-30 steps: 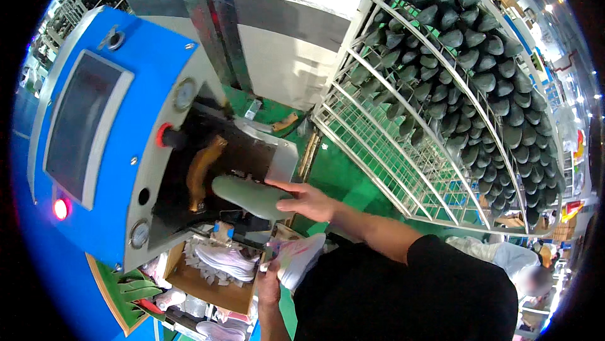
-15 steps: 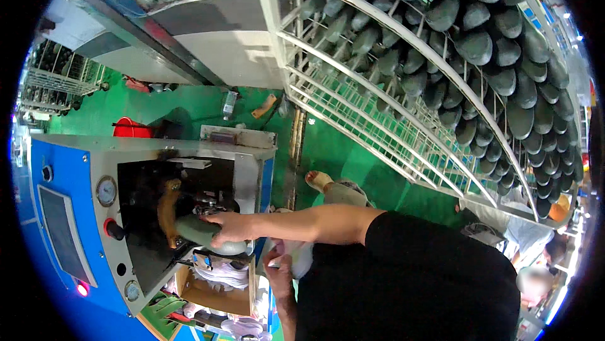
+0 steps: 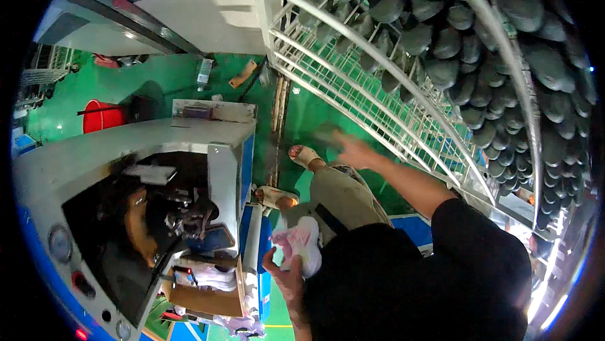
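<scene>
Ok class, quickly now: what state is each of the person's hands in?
Left hand: closed, holding a pink-and-white shoe.
Right hand: blurred, so whether it is open, closed or holding anything cannot be told.

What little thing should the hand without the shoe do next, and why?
Perhaps ease the right hand toward the rack: it's stretched out near it, away from the machine, while the left hand holds the shoe. Blur hides whether the right hand holds anything.
</scene>
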A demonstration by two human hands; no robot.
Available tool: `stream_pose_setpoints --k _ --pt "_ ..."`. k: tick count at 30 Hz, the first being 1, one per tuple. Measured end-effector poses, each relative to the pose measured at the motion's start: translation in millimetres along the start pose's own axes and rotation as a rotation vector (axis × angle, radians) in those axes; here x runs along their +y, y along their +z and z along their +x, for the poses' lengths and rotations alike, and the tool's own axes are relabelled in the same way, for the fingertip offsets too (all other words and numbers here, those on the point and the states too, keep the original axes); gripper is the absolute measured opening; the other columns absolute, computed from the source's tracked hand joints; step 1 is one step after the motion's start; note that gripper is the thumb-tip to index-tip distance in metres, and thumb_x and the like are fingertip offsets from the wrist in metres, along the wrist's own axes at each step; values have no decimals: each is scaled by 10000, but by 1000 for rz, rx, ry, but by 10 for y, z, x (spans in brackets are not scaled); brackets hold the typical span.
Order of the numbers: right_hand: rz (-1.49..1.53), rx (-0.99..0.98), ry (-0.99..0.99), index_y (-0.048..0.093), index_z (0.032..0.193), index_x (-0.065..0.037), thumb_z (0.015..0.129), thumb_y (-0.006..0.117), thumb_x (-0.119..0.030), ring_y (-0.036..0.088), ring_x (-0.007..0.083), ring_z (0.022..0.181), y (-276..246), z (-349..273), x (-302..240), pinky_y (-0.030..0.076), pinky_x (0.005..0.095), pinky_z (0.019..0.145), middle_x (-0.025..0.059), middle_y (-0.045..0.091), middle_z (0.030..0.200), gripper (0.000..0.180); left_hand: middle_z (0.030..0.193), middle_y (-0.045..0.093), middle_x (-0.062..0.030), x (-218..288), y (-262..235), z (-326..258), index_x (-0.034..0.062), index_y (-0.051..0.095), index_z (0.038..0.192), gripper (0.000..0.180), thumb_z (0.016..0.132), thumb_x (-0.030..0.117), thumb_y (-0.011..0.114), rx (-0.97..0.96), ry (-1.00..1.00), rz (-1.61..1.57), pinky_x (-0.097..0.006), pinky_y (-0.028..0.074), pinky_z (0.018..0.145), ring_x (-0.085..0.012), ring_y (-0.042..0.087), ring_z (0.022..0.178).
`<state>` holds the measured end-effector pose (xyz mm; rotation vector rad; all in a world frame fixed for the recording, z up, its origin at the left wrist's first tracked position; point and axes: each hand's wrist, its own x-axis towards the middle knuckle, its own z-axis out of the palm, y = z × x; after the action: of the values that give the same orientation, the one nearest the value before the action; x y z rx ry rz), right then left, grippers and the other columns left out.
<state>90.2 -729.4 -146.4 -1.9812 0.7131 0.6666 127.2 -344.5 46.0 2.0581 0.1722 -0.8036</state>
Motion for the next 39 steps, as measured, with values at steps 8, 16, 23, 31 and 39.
stream_pose_setpoints --k 8,16,23,31,39 --pt "-643 924 162 521 1469 -203 879 660 -215 388 438 1405 -656 1056 2185 334 558 1140 248 394 1533 606 1140 685 -120 -473 498 183 -1 661 1230 397 868 133 753 -210 -558 -53 -341 527 911 -215 646 1033" --pt "-704 550 573 497 1458 -66 877 539 -99 430 416 1386 -274 1879 3078 266 500 1196 244 486 1476 583 1040 730 -110 -463 528 119 9 726 1152 331 863 166 764 -229 -510 33 -300 535 862 -177 669 956" --pt "41 481 388 508 1456 -78 923 532 -132 552 412 1268 337 1126 1330 418 444 1094 232 548 1418 536 1165 688 -115 -293 -178 -418 -9 695 1188 340 874 109 751 -168 -408 -149 -343 534 916 -207 648 1041" --pt "-267 -352 -224 660 1067 -82 966 577 -209 602 198 802 1176 131 638 483 355 668 59 609 894 182 1022 702 -108 -1558 -2017 -2208 -24 710 1088 288 823 80 749 343 -21 -1047 -306 521 737 -154 631 835" --pt "-498 -343 -334 635 1322 -50 973 593 -287 634 358 1143 1181 714 1028 528 470 911 217 637 1293 425 827 667 -140 -2620 -2592 -1971 157 740 1160 381 858 2 570 941 -88 536 -517 363 1135 -354 634 919"
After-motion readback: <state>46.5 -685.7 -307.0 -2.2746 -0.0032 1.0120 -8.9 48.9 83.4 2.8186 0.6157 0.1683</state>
